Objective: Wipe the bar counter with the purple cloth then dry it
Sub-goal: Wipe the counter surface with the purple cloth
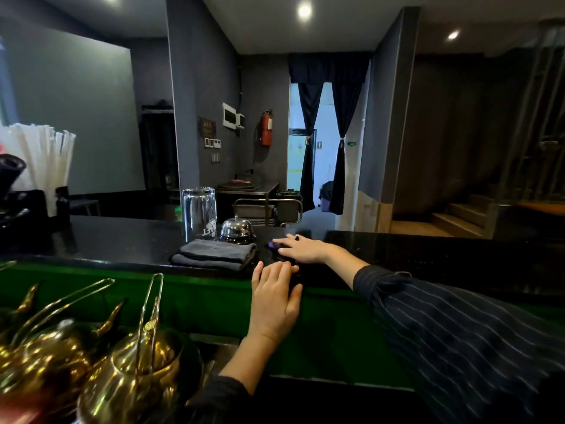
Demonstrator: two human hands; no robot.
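Brass teapots (128, 371) fill the lower left, while the left hand (275, 298) lies flat, fingers together, on the counter (122, 243) edge, and the right hand (301, 247) presses spread fingers on the purple cloth (273, 245) at centre, beside an empty upturned glass (199, 213).

The bar counter (122, 240) runs across the view. On it, near centre, lies a folded towel (215, 254). Behind the towel stand an inverted glass (199, 211) and, to its right, a call bell (237, 230). Right of the bell, the right hand (301, 249) lies flat on the purple cloth (273, 245). The left hand (275, 296) rests on the counter's near edge, in front of the right hand. A straw holder (46, 160) stands at far left. Teapots (122, 362) sit below the counter, lower left.
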